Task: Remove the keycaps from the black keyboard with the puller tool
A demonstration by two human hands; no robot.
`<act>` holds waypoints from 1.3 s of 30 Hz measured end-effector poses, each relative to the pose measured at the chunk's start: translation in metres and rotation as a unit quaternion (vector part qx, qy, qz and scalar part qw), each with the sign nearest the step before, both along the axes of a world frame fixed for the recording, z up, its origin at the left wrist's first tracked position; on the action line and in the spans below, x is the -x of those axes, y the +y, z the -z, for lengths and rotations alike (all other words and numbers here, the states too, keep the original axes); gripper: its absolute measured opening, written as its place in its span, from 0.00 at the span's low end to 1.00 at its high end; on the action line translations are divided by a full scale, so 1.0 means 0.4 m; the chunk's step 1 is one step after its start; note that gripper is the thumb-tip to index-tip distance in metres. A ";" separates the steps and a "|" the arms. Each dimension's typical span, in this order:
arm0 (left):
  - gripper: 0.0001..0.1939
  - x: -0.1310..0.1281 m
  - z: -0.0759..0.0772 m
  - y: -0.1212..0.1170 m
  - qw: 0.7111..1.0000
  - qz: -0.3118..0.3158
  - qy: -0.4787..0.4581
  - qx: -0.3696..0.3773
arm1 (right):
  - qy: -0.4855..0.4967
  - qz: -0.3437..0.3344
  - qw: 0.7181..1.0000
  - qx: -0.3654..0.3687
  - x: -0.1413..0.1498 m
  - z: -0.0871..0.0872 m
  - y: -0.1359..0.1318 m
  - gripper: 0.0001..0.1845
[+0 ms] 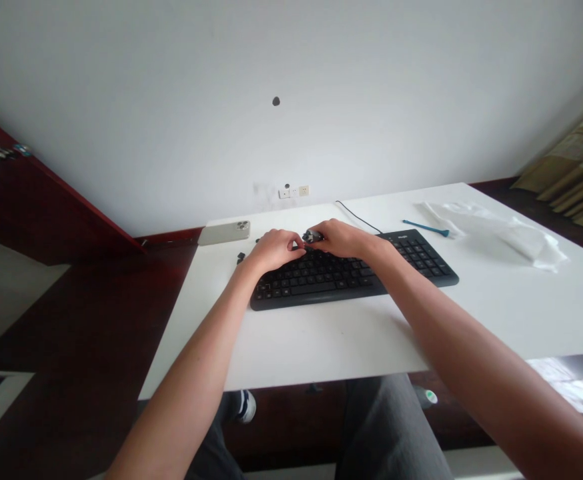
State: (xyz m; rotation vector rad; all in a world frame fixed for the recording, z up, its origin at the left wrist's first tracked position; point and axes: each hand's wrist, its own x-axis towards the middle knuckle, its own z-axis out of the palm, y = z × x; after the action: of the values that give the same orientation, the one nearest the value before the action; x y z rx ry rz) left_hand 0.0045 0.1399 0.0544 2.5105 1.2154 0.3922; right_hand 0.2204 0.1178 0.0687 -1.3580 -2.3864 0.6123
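Observation:
A black keyboard (316, 288) lies on the white table under both my hands. My right hand (339, 237) is closed around a small dark tool with a silvery end (313, 236), held over the keyboard's back edge; its exact kind is not clear. Close beside that end, my left hand (276, 248) has its thumb and forefinger pinched together; what they hold, if anything, is too small to make out. Small black pieces that look like loose keycaps (241, 257) lie left of the keyboard.
A phone (225, 232) lies at the table's back left. To the right are a thin blue stick with a wide end (426, 228) and a crumpled clear plastic bag (511, 237). The keyboard's cable (356, 216) runs toward the back edge, below wall sockets (294, 192).

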 end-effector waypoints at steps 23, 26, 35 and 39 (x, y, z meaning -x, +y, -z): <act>0.07 0.006 0.011 0.004 0.999 -0.012 -0.029 -0.005 | 0.053 0.087 0.991 0.082 0.034 0.006 0.000 0.18; 0.07 0.007 0.015 0.004 0.999 -0.008 -0.040 -0.002 | 0.075 0.101 0.989 0.082 0.042 0.017 0.003 0.18; 0.07 0.008 0.017 0.003 0.998 0.008 -0.061 0.032 | 0.109 0.182 0.973 0.096 0.065 0.030 0.005 0.17; 0.07 0.009 0.018 0.004 0.997 0.010 -0.063 0.034 | 0.069 0.192 0.975 0.093 0.072 0.019 -0.002 0.16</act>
State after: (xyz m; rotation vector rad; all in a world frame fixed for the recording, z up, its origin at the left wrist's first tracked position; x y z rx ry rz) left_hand 0.0007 0.1414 0.0473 2.3986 1.1350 0.4886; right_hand 0.1917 0.1168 0.0609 -1.7352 -1.9226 0.7996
